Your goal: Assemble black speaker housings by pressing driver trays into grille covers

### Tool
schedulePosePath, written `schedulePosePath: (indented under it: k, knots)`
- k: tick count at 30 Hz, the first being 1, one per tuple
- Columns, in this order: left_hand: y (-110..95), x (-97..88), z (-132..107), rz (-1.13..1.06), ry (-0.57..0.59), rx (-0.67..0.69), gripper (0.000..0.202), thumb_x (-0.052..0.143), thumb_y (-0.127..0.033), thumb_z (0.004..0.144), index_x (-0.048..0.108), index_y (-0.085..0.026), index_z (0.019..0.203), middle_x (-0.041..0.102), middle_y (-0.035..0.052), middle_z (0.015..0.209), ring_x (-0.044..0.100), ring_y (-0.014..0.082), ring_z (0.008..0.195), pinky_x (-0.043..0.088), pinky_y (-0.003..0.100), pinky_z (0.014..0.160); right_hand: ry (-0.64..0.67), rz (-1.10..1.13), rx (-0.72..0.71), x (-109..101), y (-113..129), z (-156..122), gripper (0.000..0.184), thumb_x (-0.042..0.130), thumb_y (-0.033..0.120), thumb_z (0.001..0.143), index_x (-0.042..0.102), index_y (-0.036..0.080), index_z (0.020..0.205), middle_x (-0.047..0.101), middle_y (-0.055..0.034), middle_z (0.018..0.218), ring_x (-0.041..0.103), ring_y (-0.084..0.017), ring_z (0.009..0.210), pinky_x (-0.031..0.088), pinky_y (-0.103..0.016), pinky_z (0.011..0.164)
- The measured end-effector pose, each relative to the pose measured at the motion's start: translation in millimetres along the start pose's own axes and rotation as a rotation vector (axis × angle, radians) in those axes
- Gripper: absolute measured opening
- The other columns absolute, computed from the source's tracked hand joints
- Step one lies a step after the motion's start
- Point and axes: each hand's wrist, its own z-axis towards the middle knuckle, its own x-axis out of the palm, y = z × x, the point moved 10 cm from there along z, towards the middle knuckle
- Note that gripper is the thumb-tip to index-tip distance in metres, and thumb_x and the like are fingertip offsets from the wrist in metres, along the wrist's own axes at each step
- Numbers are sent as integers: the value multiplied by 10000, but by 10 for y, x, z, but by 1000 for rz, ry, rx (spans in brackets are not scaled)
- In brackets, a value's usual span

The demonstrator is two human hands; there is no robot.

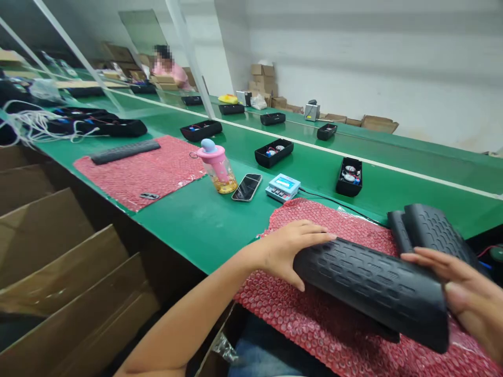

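Left hand [288,251] clasps the left end of a black perforated cover [369,285], fingers over the top, thumb underneath. Right hand [463,293] grips the right end, fingers laid flat across the top. The cover is held slightly tilted, just above the red bubble wrap [314,335] on the green table [188,225]. A second cover [428,230] lies just behind. Phone [247,187], bottle [217,166] and meter [282,187] sit further back.

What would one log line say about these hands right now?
left hand: grips black cover | right hand: holds its other end | under it: red bubble wrap | behind: second cover
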Motion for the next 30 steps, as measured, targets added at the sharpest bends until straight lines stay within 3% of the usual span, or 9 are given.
schedulePosePath:
  k: [2, 4, 6, 9, 12, 18, 30]
  knots:
    - [126, 69, 17, -41, 68, 7, 935, 751, -517, 552, 385, -230, 1363, 475, 113, 1355, 432, 315, 1237, 245, 484, 1082, 121, 14, 63, 262, -101, -172, 428, 386, 384, 903, 393, 308, 1325, 544, -57, 1277, 571, -236, 1092, 555, -316, 800]
    - [236, 139, 35, -77, 119, -15, 962, 760, -512, 539, 365, -237, 1373, 462, 96, 1369, 406, 314, 1260, 207, 486, 1101, 186, -136, 56, 422, -155, -310, 539, 456, 438, 868, 331, 304, 1375, 438, -66, 1375, 477, -284, 1199, 514, -422, 889]
    - [316, 199, 57, -94, 166, -37, 965, 761, -516, 536, 372, -227, 1371, 445, 99, 1382, 375, 316, 1283, 195, 486, 1106, 224, -339, -45, 520, -110, -370, 630, 502, 488, 830, 302, 302, 1397, 360, -76, 1424, 408, -329, 1249, 483, -511, 908]
    - [380, 215, 90, -95, 192, -47, 931, 758, -516, 544, 403, -223, 1353, 442, 112, 1378, 369, 317, 1282, 241, 490, 1085, 258, -512, -181, 638, 16, -346, 769, 564, 538, 768, 266, 261, 1420, 328, -115, 1433, 422, -349, 1231, 504, -523, 870]
    - [402, 198, 85, -83, 194, -49, 926, 760, -508, 546, 402, -232, 1354, 437, 120, 1374, 376, 315, 1273, 280, 488, 1064, 230, -567, -208, 691, 106, -260, 835, 598, 528, 739, 249, 206, 1426, 381, -150, 1387, 467, -332, 1190, 511, -490, 873]
    - [484, 233, 14, -49, 199, -131, 946, 779, -489, 522, 399, -253, 1356, 352, 136, 1424, 315, 340, 1311, 281, 507, 1061, 227, -584, -227, 739, 118, -271, 837, 604, 517, 737, 249, 202, 1426, 401, -141, 1367, 489, -318, 1158, 509, -458, 874]
    - [512, 230, 39, -102, 204, -86, 940, 764, -550, 523, 425, -238, 1343, 397, 131, 1378, 338, 340, 1290, 264, 493, 1075, 218, -566, -244, 760, 94, -281, 858, 587, 567, 731, 255, 185, 1425, 417, -154, 1337, 495, -341, 1120, 482, -476, 865]
